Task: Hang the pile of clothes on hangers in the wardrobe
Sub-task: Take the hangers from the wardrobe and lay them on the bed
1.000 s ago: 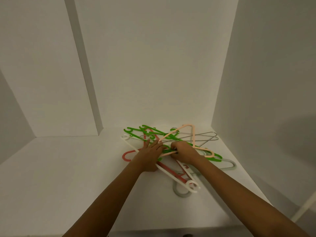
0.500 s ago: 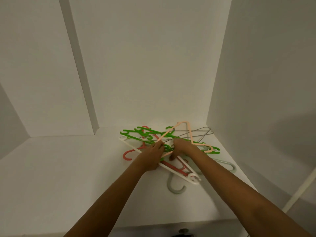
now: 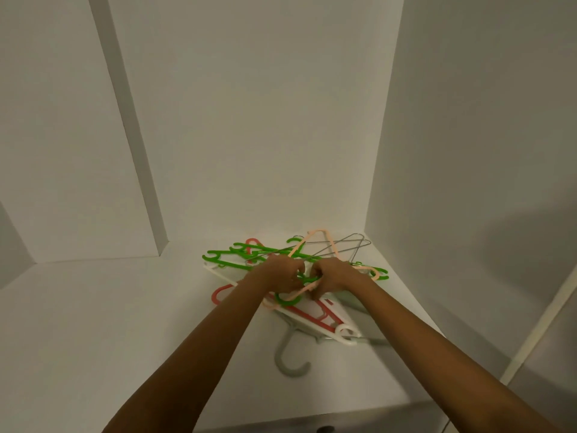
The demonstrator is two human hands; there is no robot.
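Freeing a single hanger from the tangled heap of hangers (image 3: 312, 310) in the back right corner of the white wardrobe shelf (image 3: 109, 323). Right hand (image 3: 335, 276) clenched round the lower bar of the peach plastic hanger (image 3: 330, 243); left hand (image 3: 282, 275) curled into the tangle just beside it, seemingly gripping one of the bright green plastic hangers (image 3: 231, 263), though hard to tell exactly which strand. To do it well: pin the heap down with the left, draw the peach one out with the right along its own plane, and twist it to slip clear of the thin grey wire hanger (image 3: 363, 243) and the green hook crossing it, rather than yanking straight up. Otherwise likely to drag neighbours along or shove the heap toward the shelf edge. Light, smooth, springy plastic by the look, so apt to snag at hooks and notches, then snap free suddenly. As for containers: only the open white wardrobe compartment, holding the hangers on its shelf, among them a red plastic hanger (image 3: 218, 293), a white plastic hanger (image 3: 223, 275) and a grey plastic hanger (image 3: 277, 357) with hook toward the front. No clothes in view and, judging from that, none hung yet; a pale rod (image 3: 543, 326) slanting at the far right edge.
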